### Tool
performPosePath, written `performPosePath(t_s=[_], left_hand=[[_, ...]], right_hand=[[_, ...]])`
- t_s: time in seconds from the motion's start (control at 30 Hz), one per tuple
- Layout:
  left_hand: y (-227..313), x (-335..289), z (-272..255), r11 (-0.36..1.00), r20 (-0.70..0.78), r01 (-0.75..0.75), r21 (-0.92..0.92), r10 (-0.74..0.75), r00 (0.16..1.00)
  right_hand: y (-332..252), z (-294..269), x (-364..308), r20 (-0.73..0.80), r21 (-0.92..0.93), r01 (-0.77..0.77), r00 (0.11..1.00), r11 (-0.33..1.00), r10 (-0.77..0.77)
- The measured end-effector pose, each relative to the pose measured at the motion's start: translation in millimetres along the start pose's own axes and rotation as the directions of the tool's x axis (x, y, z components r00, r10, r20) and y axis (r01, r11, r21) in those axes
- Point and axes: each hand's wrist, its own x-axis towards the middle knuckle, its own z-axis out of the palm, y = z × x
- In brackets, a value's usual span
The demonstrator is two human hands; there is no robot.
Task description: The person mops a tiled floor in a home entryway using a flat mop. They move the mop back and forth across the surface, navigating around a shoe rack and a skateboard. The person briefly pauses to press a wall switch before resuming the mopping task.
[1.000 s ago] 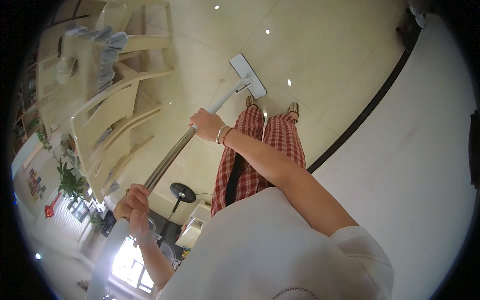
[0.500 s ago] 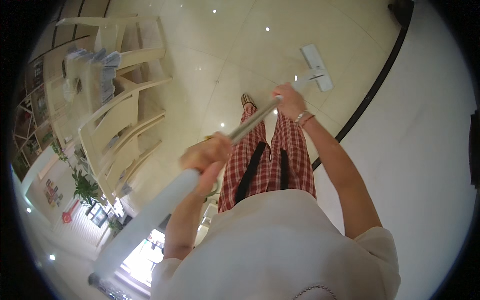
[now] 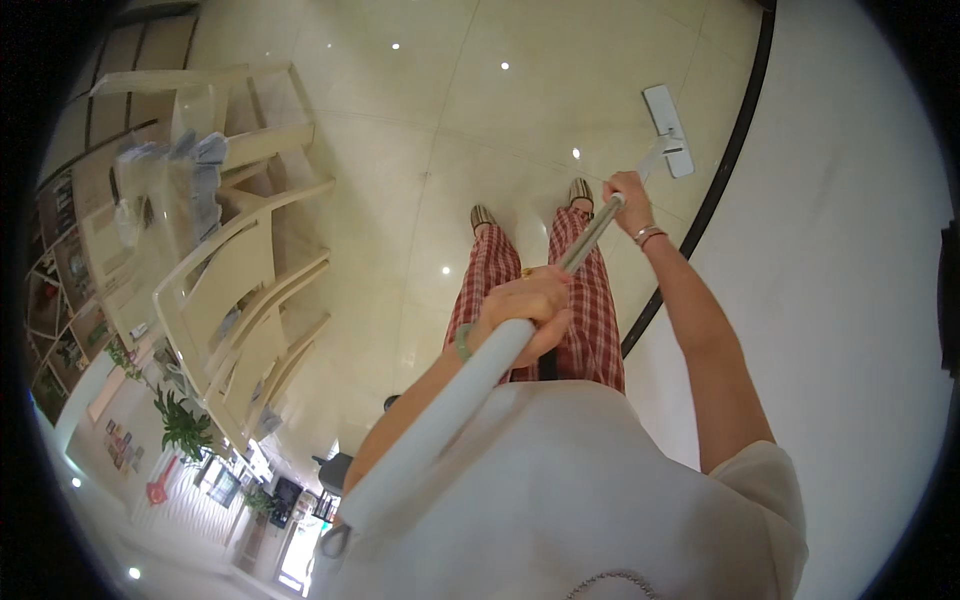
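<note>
A flat mop crosses the view slantwise. Its white rectangular head (image 3: 655,105) lies on the glossy tiled floor, close to the dark strip along the wall. The thick pale upper part of the handle (image 3: 440,430) runs back past my body. My left hand (image 3: 523,302), with a green bangle at its wrist, is closed around the handle where the thick part meets the thin metal pole (image 3: 592,236). Farther down, my right hand (image 3: 630,203) grips the pole near the head, a bracelet on its wrist.
Cream wooden chairs (image 3: 235,250) stand at the left, with blue-grey cloth (image 3: 205,185) beside them. A green plant (image 3: 182,425) is lower left. A white wall (image 3: 850,250) with a black skirting strip (image 3: 728,180) bounds the right. My feet are on the tiles ahead.
The mop head has slid to the right, nearer the skirting strip. Both hands have moved right with the handle, my left hand the most. Both feet now show.
</note>
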Motion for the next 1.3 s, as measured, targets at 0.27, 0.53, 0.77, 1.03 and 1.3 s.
performPosePath(t_s=[0.27, 0.53, 0.77, 1.03, 1.3], left_hand=[[134.5, -93.8, -142.7, 0.970, -0.037, 0.190, 0.150, -0.187, 0.982], [225.2, -117.7, -195.6, 0.884, -0.167, 0.249, 0.395, -0.197, 0.966], [202.8, -121.0, -190.3, 0.950, -0.253, 0.158, 0.269, -0.088, 0.963], [148.9, -78.0, -70.9, 0.992, -0.151, 0.094, 0.087, -0.080, 0.985], [78.5, -64.4, 34.1, 0.994, 0.029, -0.065, -0.092, 0.068, 0.997]], right_hand=[[-197.7, 150.7, -7.9, -0.062, 0.221, 0.077, 0.996, 0.972, -0.065], [-356.6, 220.1, 28.4, -0.009, 0.438, 0.073, 0.997, 0.896, -0.077], [-346.8, 180.9, 32.4, 0.324, 0.246, 0.012, 0.941, 0.969, -0.094], [-226.7, 84.2, -38.8, 0.185, 0.134, -0.095, 0.980, 0.986, 0.070], [-120.4, 16.3, -108.7, 0.100, 0.061, -0.257, 0.963, 0.965, 0.250]])
